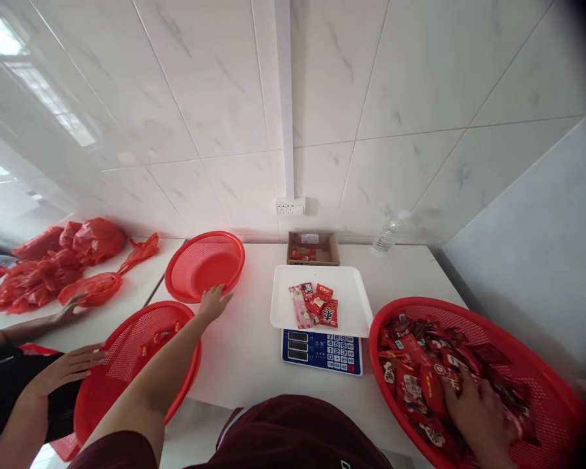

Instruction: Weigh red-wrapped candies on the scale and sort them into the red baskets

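My left hand [213, 303] is stretched out to the near rim of a red plastic basket [170, 286] at the back, with its fingers extended over the edge. On the right, my right hand [481, 410] reaches into a large red basket [557, 397] of small red snack packets [413, 384]. Its fingers are spread over the packets, and I see none clearly gripped. Between my hands stands a digital scale [321, 352] with a white tray [283, 312]. Several packets [322, 303] lie on the tray, one of them pink.
At left, another person's hand [71, 371] touches a red basket [90, 417] with a few packets, below my left forearm. Their other hand [71, 309] is near red plastic bags [43, 273]. A cardboard box [333, 251] and clear bottle [385, 240] stand by the wall.
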The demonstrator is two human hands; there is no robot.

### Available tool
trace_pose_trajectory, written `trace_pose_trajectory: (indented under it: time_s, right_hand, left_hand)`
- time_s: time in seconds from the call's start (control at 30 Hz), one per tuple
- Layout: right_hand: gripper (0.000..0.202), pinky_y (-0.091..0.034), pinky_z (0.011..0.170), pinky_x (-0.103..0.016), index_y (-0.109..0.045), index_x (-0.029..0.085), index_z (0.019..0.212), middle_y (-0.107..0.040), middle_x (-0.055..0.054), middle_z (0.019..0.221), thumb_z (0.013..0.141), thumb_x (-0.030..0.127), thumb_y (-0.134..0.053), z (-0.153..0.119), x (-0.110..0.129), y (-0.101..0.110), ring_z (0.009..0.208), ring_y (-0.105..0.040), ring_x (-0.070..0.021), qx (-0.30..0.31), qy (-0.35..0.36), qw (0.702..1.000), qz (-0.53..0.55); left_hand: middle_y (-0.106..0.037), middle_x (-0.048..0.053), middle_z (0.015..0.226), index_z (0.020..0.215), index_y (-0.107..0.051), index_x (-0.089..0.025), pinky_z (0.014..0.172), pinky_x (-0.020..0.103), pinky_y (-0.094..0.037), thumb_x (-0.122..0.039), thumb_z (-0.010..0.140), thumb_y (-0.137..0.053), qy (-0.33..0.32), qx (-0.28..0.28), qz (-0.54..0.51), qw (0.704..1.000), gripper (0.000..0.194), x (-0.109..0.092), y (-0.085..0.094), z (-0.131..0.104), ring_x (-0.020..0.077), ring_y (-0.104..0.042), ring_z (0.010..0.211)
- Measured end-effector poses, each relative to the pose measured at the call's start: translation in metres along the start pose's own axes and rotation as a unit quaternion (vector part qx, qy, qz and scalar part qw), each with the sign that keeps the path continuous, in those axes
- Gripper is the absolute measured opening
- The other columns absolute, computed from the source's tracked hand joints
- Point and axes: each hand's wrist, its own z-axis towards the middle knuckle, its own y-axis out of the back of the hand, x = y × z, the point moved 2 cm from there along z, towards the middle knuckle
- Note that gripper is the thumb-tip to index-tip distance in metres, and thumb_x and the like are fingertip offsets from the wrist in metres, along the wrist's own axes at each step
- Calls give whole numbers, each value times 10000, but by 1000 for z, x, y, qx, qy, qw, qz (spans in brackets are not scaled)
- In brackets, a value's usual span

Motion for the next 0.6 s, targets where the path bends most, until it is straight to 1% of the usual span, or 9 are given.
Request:
trace_pose_trajectory:
  time_s: [0.07, 0.17, 0.23, 0.3, 0.33, 0.37, 0.47, 0.53, 0.6]
  right_hand:
    - [641, -298, 978, -602, -361, 190, 1370, -384, -196, 1382, 841, 542, -274, 1, -1, 0, 1274, -355, -416, -4, -3, 1000, 4]
    - [657, -301, 958, -619, -370, 159, 1369, -368, -231, 1386, 841, 539, -276, 2, 0, 1, 1267, -356, -429, 3, -2, 1000, 4]
    - [674, -293, 958, -628, -373, 133, 1369, -350, -254, 1395, 840, 538, -269, 2, 1, 1, 1270, -349, -436, 14, -5, 1000, 1]
    - [685, -282, 974, -623, -378, 141, 1368, -339, -244, 1410, 839, 558, -250, 2, 1, 0, 1276, -344, -429, 14, -15, 1000, 0]
    - [685, -279, 980, -620, -380, 153, 1367, -341, -234, 1414, 839, 566, -241, 2, 1, 0, 1279, -344, -423, 9, -18, 1000, 1]
    - [681, -281, 979, -620, -384, 163, 1365, -346, -226, 1415, 838, 569, -236, 2, 1, -1, 1280, -345, -418, 4, -19, 1000, 1]
    - [669, -293, 969, -622, -388, 165, 1355, -363, -224, 1404, 831, 554, -242, 2, 0, -1, 1279, -350, -411, -6, -14, 1000, 2]
    - [674, -292, 971, -620, -391, 156, 1352, -362, -225, 1404, 824, 550, -245, 2, 1, -1, 1274, -357, -411, -1, -15, 1000, -2]
    - [680, -288, 978, -615, -397, 153, 1349, -359, -222, 1409, 823, 553, -236, 1, 1, 1, 1268, -365, -408, 6, -18, 1000, -4]
  left_hand:
    - [-540, 146, 1308, 1314, -443, -155, 1063, 449, -270, -479, 895, -334, -29, 2, -13, 999, 540, -26, -5, -7, 281, -459, 1237]
    - [-565, 127, 1276, 1306, -457, -188, 1079, 442, -247, -484, 897, -334, -91, 6, -31, 995, 519, -69, -11, -19, 269, -471, 1219]
    - [-517, 112, 1333, 1326, -440, -204, 1103, 419, -216, -502, 890, -342, -143, 7, -42, 989, 538, -103, -17, -26, 254, -416, 1268]
    - [-426, 77, 1424, 1367, -389, -246, 1117, 389, -204, -545, 861, -389, -194, 15, -54, 979, 588, -141, -26, -30, 231, -330, 1334]
    - [-357, 76, 1472, 1394, -346, -261, 1121, 408, -194, -574, 847, -397, -220, 22, -61, 973, 633, -161, -30, -31, 239, -273, 1367]
    - [-282, 109, 1508, 1423, -294, -246, 1121, 470, -163, -606, 830, -400, -238, 33, -73, 968, 702, -180, -36, -31, 279, -208, 1392]
    - [-126, 150, 1549, 1463, -178, -261, 1070, 631, -86, -729, 753, -380, -224, 73, -75, 969, 873, -227, -51, -27, 379, -76, 1406]
    - [-99, 152, 1552, 1453, -203, -295, 1023, 697, -70, -764, 708, -403, -228, 104, -58, 966, 903, -246, -59, -24, 425, -59, 1394]
    - [-164, 153, 1537, 1419, -289, -315, 1004, 715, -85, -743, 682, -481, -258, 105, -50, 959, 874, -255, -64, -23, 438, -113, 1377]
